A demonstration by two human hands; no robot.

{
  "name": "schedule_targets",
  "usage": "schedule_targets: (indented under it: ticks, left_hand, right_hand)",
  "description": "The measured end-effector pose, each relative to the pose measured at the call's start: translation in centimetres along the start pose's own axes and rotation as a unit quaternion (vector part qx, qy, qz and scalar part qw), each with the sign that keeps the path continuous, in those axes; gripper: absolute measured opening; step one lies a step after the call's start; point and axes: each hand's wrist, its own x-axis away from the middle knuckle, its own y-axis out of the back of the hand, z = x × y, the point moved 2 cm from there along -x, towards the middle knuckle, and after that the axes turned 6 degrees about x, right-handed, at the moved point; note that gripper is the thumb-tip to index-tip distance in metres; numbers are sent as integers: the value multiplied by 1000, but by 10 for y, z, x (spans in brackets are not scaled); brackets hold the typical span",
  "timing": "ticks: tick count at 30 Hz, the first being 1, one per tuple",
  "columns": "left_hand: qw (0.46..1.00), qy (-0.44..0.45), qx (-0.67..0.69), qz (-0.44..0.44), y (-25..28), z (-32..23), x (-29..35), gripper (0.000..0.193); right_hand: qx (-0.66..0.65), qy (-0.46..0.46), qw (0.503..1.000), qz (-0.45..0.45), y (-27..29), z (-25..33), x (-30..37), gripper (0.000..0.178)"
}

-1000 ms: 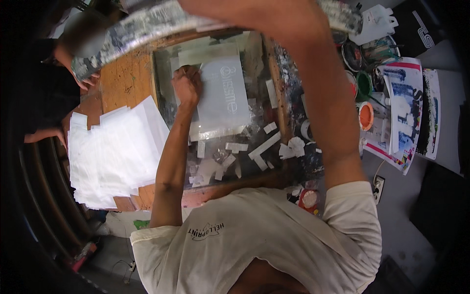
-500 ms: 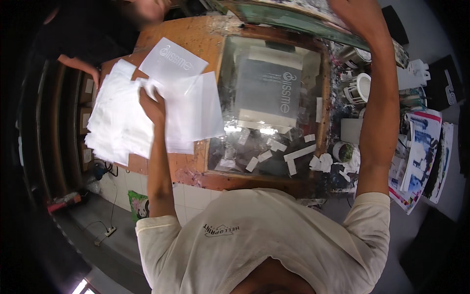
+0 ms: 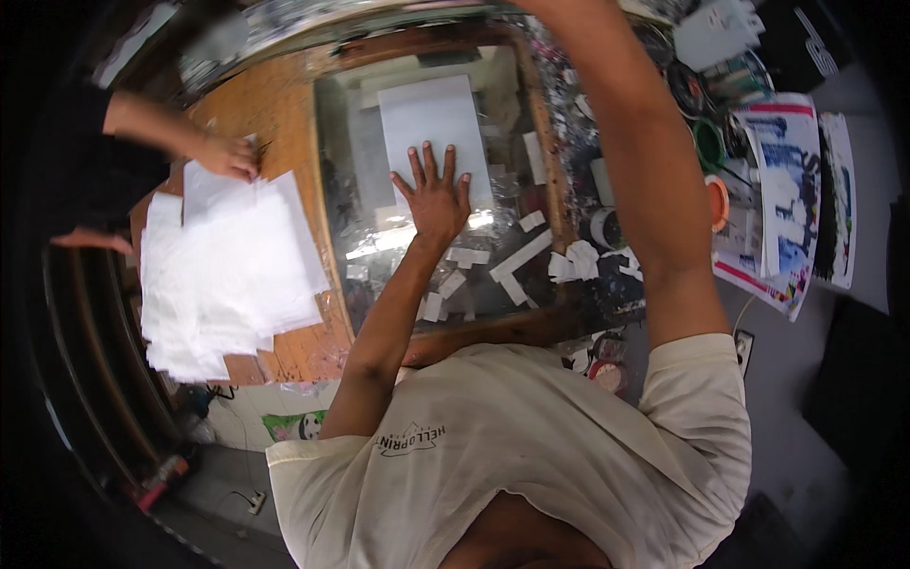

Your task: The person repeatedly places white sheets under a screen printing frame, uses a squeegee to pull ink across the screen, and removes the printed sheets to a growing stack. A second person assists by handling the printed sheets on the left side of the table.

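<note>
My left hand [image 3: 438,194] lies with spread fingers on a plain pale sheet [image 3: 427,112]. That sheet rests over the wood-framed glass surface [image 3: 384,294]. My right forearm [image 3: 654,180] reaches up past the upper edge of the picture, so the hand itself is out of sight. To the left is a loose pile of white, partly see-through sheets [image 3: 223,284] on the wooden table [image 3: 275,114]. Another person's hand [image 3: 227,156] touches the upper end of that pile, with a smaller sheet under its fingers.
Strips of white tape [image 3: 521,261] stick to the glass. A crumpled white paper [image 3: 574,262] lies at its right edge. Paint-stained tubs and a green-rimmed pot [image 3: 707,142] crowd the right side, beside printed sheets [image 3: 782,199]. A framed panel [image 3: 313,24] spans the far edge.
My left hand has gone from the pile to the glass, where a plain sheet now covers the printed area. The printed sheet beside the pile is no longer visible there; the other person's hand reaches in.
</note>
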Motion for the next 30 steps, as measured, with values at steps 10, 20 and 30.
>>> schedule_targets:
  ticks: [10,20,30]
  left_hand:
    - [999,41,-28,18,12,-5,29,56]
    - [998,62,23,6,15,-10,44,57]
    - [998,55,-26,-18,11,-6,48,57]
  right_hand:
    - [-103,-2,990,-101,16,2,16,39]
    - [-77,-78,980,163,37,19,12,33]
    - [-71,39,996,-26,7,11,36,36]
